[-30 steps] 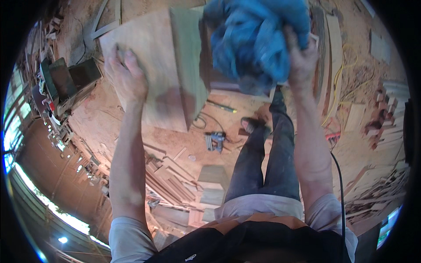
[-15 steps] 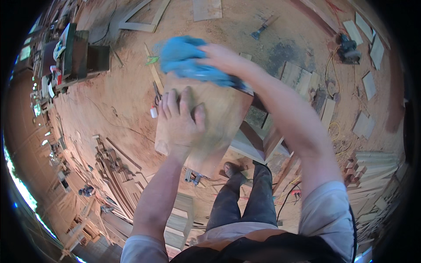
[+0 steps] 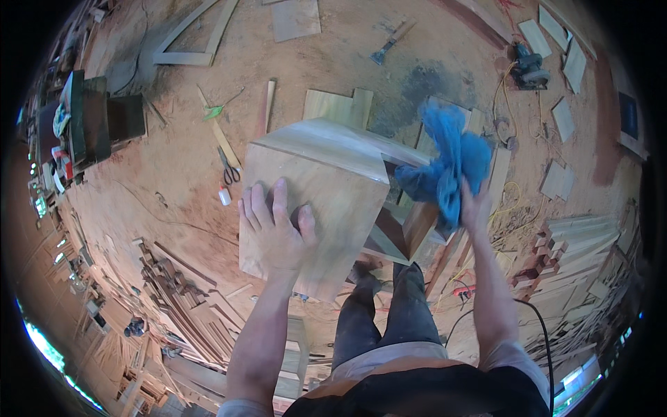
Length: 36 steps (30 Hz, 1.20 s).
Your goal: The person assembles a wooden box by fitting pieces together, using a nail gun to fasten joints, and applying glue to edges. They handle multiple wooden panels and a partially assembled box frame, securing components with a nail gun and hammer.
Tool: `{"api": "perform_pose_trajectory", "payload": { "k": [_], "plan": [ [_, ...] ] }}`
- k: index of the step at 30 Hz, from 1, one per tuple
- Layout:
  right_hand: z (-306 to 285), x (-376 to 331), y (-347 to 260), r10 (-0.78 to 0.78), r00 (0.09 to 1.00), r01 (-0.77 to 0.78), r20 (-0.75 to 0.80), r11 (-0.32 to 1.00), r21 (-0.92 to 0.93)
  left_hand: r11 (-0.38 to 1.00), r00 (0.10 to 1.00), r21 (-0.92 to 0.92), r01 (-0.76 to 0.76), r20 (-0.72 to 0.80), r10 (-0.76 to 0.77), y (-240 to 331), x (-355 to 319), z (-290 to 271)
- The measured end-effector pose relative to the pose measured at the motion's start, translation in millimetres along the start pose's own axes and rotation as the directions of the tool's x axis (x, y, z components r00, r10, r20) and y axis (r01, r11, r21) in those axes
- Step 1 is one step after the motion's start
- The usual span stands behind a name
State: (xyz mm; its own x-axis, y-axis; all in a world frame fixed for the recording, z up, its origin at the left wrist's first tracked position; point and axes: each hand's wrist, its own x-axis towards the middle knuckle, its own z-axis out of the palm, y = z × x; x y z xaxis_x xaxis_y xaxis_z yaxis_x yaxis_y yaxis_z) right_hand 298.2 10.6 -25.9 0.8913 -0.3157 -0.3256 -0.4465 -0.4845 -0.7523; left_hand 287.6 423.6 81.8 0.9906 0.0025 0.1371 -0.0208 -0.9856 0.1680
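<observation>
The wooden box point(image 3: 316, 208) stands in the middle of the scene, raised above the sawdust floor point(image 3: 174, 174) on a wooden frame point(image 3: 410, 233) that shows under its right side; its pale top panel faces up and tilts toward the near left. The left hand point(image 3: 274, 233) lies flat on that top panel near the near-left corner, fingers point(image 3: 260, 208) spread and pressed down, thumb out to the right. The right hand point(image 3: 472, 208) is off the box, just to its right, fingers closed around a bunched blue cloth point(image 3: 445, 163) that hangs above the box's far right corner.

The box looks to rest only partly on the frame, so a hard push from the flat hand could tip or slide it toward the near left. The loose folds of the cloth could catch on the box corner.

The box is closed from this side, so what is inside cannot be told.

On the floor to the left lie scissors point(image 3: 229, 170) and a small glue bottle point(image 3: 224, 197); a hammer point(image 3: 389, 43) lies far, and a circular saw point(image 3: 529, 66) far right. Stacked planks point(image 3: 577, 240) sit to the right.
</observation>
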Motion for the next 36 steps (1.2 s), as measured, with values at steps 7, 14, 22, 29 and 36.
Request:
{"api": "perform_pose_trajectory", "payload": {
  "k": [7, 14, 22, 29, 36],
  "plan": [
    [-47, -245, -1, -0.101, 0.632, 0.432, 0.768, 0.869, -0.241, 1.000, 0.999, 0.004, 0.007, 0.031, -0.008, 2, 0, 0],
    [11, -314, -26, 0.004, 0.561, 0.331, 0.828, 0.915, -0.229, 0.999, 0.997, -0.010, 0.033, 0.063, -0.032, 8, 0, -12],
    [95, -441, -31, -0.008, 0.410, 0.234, 0.912, 0.967, -0.097, 0.998, 0.989, -0.063, 0.022, -0.143, -0.031, 5, -14, -11],
    [81, -515, -3, -0.093, 0.148, 0.433, 0.985, 0.901, 0.020, 0.981, 0.994, -0.169, 0.099, -0.021, -0.104, -17, -72, -41],
    [30, -397, -54, -0.234, 0.856, 0.189, 0.460, 0.972, 0.142, 0.764, 0.946, -0.560, 0.320, 0.143, -0.291, -59, -400, -34]
  ]
}}
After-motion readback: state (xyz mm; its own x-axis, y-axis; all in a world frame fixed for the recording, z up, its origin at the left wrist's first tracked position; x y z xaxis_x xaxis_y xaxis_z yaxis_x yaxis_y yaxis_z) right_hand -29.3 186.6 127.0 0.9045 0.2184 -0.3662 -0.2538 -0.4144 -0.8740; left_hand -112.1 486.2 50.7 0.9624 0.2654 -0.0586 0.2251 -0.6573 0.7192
